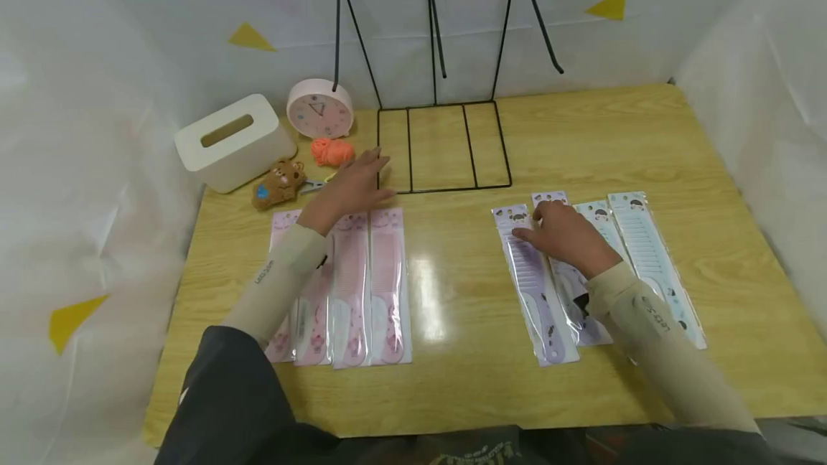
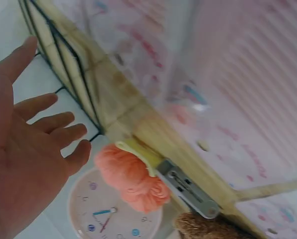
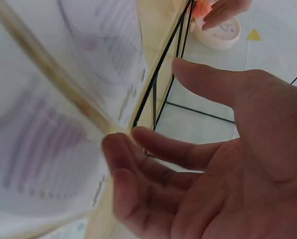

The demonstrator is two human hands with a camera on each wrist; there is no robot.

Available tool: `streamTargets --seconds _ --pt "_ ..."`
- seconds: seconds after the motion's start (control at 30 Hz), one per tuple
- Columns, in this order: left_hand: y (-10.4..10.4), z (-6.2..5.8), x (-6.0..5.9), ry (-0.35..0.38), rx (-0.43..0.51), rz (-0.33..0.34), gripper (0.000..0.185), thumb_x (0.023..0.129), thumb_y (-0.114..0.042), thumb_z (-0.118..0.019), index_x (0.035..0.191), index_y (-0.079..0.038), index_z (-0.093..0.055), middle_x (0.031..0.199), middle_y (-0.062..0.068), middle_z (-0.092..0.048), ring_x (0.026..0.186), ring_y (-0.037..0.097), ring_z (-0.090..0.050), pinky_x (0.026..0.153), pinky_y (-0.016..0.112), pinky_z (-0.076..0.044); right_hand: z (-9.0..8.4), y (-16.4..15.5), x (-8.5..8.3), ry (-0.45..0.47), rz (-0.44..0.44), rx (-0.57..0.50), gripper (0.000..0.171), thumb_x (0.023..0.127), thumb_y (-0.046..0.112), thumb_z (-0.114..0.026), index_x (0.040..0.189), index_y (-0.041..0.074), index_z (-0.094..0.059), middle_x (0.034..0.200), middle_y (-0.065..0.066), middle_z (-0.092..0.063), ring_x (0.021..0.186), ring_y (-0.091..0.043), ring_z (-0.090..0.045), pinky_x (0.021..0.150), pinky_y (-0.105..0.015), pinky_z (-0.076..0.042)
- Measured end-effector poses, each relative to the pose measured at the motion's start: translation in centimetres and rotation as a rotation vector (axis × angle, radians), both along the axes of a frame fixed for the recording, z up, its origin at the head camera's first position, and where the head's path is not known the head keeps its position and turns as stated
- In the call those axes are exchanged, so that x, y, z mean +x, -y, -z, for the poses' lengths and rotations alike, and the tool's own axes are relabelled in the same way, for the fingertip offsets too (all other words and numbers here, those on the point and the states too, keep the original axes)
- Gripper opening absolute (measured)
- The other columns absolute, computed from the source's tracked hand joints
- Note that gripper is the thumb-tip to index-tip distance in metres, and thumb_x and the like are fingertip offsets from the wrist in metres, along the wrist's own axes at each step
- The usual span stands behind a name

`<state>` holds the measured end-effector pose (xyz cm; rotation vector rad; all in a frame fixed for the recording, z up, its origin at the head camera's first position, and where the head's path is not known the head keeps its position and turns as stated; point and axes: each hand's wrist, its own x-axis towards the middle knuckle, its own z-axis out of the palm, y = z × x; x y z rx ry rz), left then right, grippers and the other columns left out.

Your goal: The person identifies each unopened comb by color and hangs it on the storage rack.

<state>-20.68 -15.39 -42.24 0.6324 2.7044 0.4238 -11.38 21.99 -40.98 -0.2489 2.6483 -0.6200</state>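
Several packaged pink combs [image 1: 362, 285] lie side by side at the left of the wooden table [image 1: 646, 142]. My left hand [image 1: 362, 181] hovers open over their top ends, fingers straight, beside the front left corner of a black wire rack [image 1: 442, 146]. The left wrist view shows its bare palm [image 2: 29, 149] holding nothing. At the right lie purple comb packs [image 1: 536, 293] and pale blue ones [image 1: 649, 257]. My right hand [image 1: 539, 224] rests over the purple packs with its fingertips on the top of the leftmost one. In the right wrist view its fingers [image 3: 158, 149] are relaxed and empty.
Behind the pink combs are a white tissue box [image 1: 234, 141], a pink clock [image 1: 319, 107], an orange woolly ball [image 1: 332, 151], a brown plush bear [image 1: 278, 184] and a metal clip [image 1: 316, 184]. White sheeting walls in the table on three sides.
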Motion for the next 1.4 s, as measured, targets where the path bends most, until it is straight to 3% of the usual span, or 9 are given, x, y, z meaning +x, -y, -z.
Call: streamTargets --seconds 0.07,0.13,0.3,0.47,0.6,0.87,1.03,1.13,1.4 --pt "0.5 0.5 -0.4 0.021 -0.006 0.012 0.08 0.097 -0.045 -0.063 0.158 -0.008 -0.026 0.167 0.015 -0.011 0.153 0.033 -0.008 0.123 0.054 -0.008 0.4 0.2 1.0 0.023 0.02 0.025 0.051 0.092 0.043 -0.07 0.09 -0.007 -0.058 0.073 -0.014 -0.057 0.061 -0.022 -0.049 0.054 -0.034 -0.042" --pt "1.0 0.9 -0.7 0.031 -0.008 0.025 0.08 0.097 -0.045 -0.063 0.158 -0.009 -0.026 0.167 0.014 -0.01 0.153 0.032 -0.007 0.123 0.053 -0.006 0.7 0.5 1.8 0.033 0.043 0.071 0.054 0.087 0.048 -0.073 0.083 -0.002 -0.052 0.074 -0.011 -0.051 0.062 -0.022 -0.046 0.051 -0.033 -0.039" --pt "1.5 1.5 -1.3 0.038 0.001 0.051 0.077 0.098 -0.045 -0.061 0.157 -0.009 -0.028 0.167 0.012 -0.011 0.153 0.032 -0.008 0.123 0.052 -0.005 1.1 1.2 3.1 0.036 0.106 0.168 0.068 0.079 0.054 -0.078 0.092 -0.007 -0.052 0.087 -0.023 -0.054 0.067 -0.031 -0.054 0.051 -0.043 -0.047" --pt "1.4 1.8 -1.4 0.053 -0.014 0.053 0.076 0.099 -0.045 -0.059 0.157 -0.005 -0.028 0.167 0.012 -0.011 0.153 0.034 -0.01 0.123 0.052 -0.005 1.2 1.5 3.3 0.04 0.124 0.194 0.068 0.077 0.05 -0.079 0.096 -0.01 -0.052 0.089 -0.027 -0.057 0.069 -0.035 -0.058 0.055 -0.051 -0.05" --pt "1.2 1.8 -1.3 0.044 -0.017 0.053 0.076 0.1 -0.045 -0.058 0.156 -0.004 -0.029 0.167 0.012 -0.012 0.152 0.036 -0.011 0.123 0.052 -0.007 1.2 1.2 2.9 0.083 0.135 0.163 0.068 0.076 0.051 -0.08 0.097 -0.007 -0.05 0.084 -0.021 -0.058 0.068 -0.032 -0.058 0.053 -0.046 -0.049" --pt "1.3 1.4 -1.2 0.056 -0.026 0.031 0.076 0.099 -0.044 -0.06 0.156 -0.004 -0.029 0.167 0.011 -0.012 0.152 0.037 -0.011 0.122 0.055 -0.008 1.2 -1.1 1.3 0.191 0.11 -0.046 0.044 0.083 0.042 -0.077 0.067 0.011 -0.049 0.062 0.002 -0.04 0.056 -0.014 -0.039 0.049 -0.03 -0.032" --pt "1.3 1.5 -1.1 0.068 -0.022 0.021 0.077 0.099 -0.044 -0.06 0.157 -0.005 -0.028 0.167 0.011 -0.011 0.152 0.037 -0.011 0.122 0.056 -0.008 -1.0 -2.6 0.6 0.202 0.081 -0.268 0.025 0.095 0.024 -0.068 0.091 0.0 -0.063 0.076 -0.005 -0.061 0.067 -0.018 -0.058 0.059 -0.033 -0.051" --pt "1.4 1.5 -1.0 0.069 -0.032 0.015 0.077 0.099 -0.044 -0.06 0.157 -0.005 -0.028 0.167 0.01 -0.011 0.152 0.036 -0.011 0.122 0.055 -0.008 -3.6 -2.9 0.6 0.162 0.087 -0.371 0.028 0.098 0.026 -0.066 0.105 -0.001 -0.063 0.089 -0.01 -0.07 0.079 -0.025 -0.067 0.07 -0.037 -0.058" --pt "1.5 1.4 -1.0 0.06 -0.042 0.018 0.076 0.099 -0.045 -0.059 0.156 -0.005 -0.029 0.167 0.011 -0.013 0.152 0.036 -0.012 0.122 0.056 -0.009 -10.5 -2.3 0.6 -0.178 0.167 -0.484 0.024 0.094 0.023 -0.071 0.107 0.003 -0.068 0.089 -0.003 -0.073 0.075 -0.015 -0.069 0.064 -0.022 -0.055"
